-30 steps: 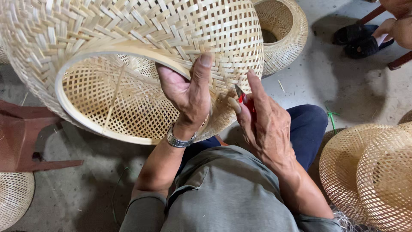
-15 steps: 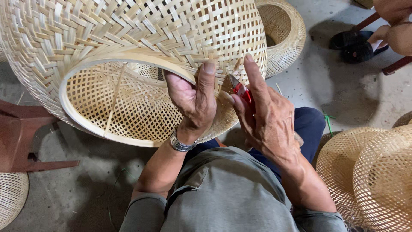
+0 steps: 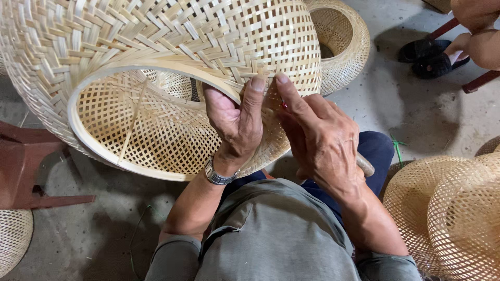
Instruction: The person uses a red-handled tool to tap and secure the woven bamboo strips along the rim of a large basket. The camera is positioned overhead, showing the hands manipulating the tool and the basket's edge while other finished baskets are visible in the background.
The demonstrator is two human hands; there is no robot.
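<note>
In the lap, held up off the grey floor: a big woven basket, tipped on its side, open mouth turned toward the camera. Around the mouth, a smooth pale rim.

Left hand clamped on that rim, thumb pressed on the outside, other fingers tucked inside, pinching rim and weave tight. On that wrist, a silver watch.

Right hand right beside it, touching the weave just under the rim. First finger stretched out straight next to the left thumb, other fingers curled tight around a small tool. Only a tiny bit of red showing by the fingers, and a pale rounded end poking out under the palm. Tip of the tool hidden, so no telling where on the weave.

A moment ago: right hand a little apart from the left, red part plain to see. Now moved in close, side by side with the left, red part nearly covered. Basket nearer too, and turned a bit. Seems like both hands busy on one same spot of the rim, left holding steady, right doing the fine work.

Behind, near the big one, a smaller woven basket. At the right, more woven pieces stacked together. At the left, a red-brown stool. Far up in the corner, well apart, another person's hand and black sandals.
</note>
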